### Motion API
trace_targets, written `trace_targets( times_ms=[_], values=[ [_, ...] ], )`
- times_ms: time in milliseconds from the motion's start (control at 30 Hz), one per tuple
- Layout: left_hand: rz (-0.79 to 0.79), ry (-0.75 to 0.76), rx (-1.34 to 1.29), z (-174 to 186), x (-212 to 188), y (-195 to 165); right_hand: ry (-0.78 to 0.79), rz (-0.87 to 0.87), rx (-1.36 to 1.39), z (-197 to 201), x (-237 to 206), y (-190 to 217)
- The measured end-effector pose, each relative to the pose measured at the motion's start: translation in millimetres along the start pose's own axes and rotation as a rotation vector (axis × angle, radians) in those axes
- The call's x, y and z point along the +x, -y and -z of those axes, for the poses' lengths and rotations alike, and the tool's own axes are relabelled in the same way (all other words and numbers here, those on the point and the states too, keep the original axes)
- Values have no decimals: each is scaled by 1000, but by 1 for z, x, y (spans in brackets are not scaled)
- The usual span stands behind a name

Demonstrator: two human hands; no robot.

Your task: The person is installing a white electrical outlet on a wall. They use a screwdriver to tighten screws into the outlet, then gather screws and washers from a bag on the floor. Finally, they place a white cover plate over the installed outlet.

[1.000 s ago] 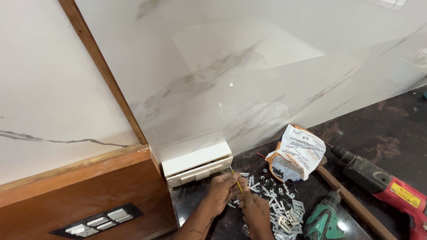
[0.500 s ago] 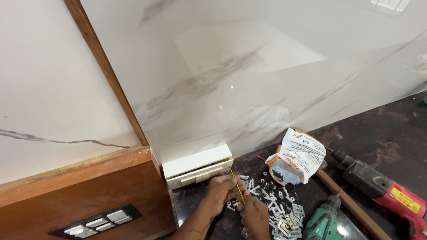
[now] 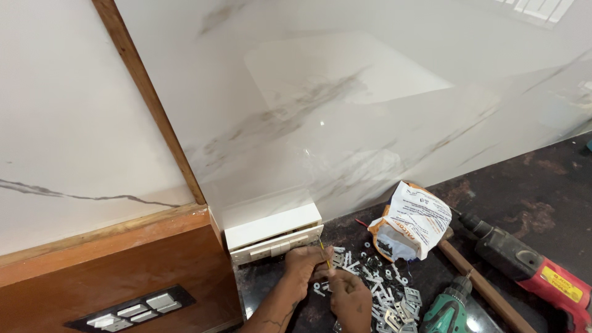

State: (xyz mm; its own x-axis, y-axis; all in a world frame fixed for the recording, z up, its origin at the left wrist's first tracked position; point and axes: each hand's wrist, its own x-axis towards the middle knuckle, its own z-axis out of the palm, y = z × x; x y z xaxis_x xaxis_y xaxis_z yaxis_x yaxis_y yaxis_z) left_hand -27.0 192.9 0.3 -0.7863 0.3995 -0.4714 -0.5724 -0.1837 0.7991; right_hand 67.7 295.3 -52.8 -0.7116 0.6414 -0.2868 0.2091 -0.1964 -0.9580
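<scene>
The left hand (image 3: 303, 262) is pinching a thin yellow screwdriver (image 3: 325, 254) at the front of the white switch box (image 3: 274, 234), fingers closed on its shaft. The right hand (image 3: 351, 300) is resting half curled on the loose metal clips (image 3: 379, 296) scattered over the dark tabletop (image 3: 524, 203); whether it is holding one I cannot tell. Keeping the tool straight and steady would help avoid slipping.

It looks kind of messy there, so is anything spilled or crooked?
Yes. Small metal clips lie scattered loose over the dark counter beside a torn-open paper bag, as if poured out. The left hand and right hand work among them. The white switch box looks slightly tilted against the marble wall.
</scene>
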Motion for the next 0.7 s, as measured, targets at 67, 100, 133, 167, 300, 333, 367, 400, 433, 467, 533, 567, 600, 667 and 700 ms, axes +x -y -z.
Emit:
trace_targets(
  times_ms=[67, 100, 133, 167, 300, 333, 367, 400, 433, 467, 533, 567, 600, 667, 700],
  values=[
    [-17, -6, -5, 1, 2, 1, -58, 124, -78, -4, -3, -1],
    [-21, 19, -20, 2, 2, 3, -85, 147, -116, -4, -4, 0],
    [-23, 42, -35, 2, 2, 4, -113, 167, -154, -4, -3, 1],
    [13, 89, -97, 3, 2, 5, -69, 46, -93, -4, -2, 3],
    [40, 159, -125, 8, 7, 5, 3, -171, 73, -2, 2, 7],
    [17, 147, -78, 9, 8, 6, -7, -160, 93, -2, 2, 6],
    [18, 104, -60, 9, 10, 6, -39, -131, 61, -3, 2, 4],
    [17, 65, -42, 7, 12, 7, -73, -98, 29, -4, 0, 2],
    [17, 25, -25, 6, 14, 7, -106, -65, -4, -5, -1, 0],
    [-6, 16, -9, 5, 13, 7, -107, 56, -17, -6, -1, -2],
    [-50, -3, 22, 2, 9, 8, -106, 297, -45, -4, 0, -4],
    [-25, 75, -43, 2, 6, 8, -83, 226, -53, -3, 2, -4],
    [1, 154, -109, 2, 2, 7, -61, 157, -61, 0, 5, -2],
    [60, 208, -185, 2, -3, 3, -20, -3, -65, 4, 9, -1],
    [92, 183, -197, 2, -4, 0, 0, -93, -63, 5, 10, -1]
  ],
)
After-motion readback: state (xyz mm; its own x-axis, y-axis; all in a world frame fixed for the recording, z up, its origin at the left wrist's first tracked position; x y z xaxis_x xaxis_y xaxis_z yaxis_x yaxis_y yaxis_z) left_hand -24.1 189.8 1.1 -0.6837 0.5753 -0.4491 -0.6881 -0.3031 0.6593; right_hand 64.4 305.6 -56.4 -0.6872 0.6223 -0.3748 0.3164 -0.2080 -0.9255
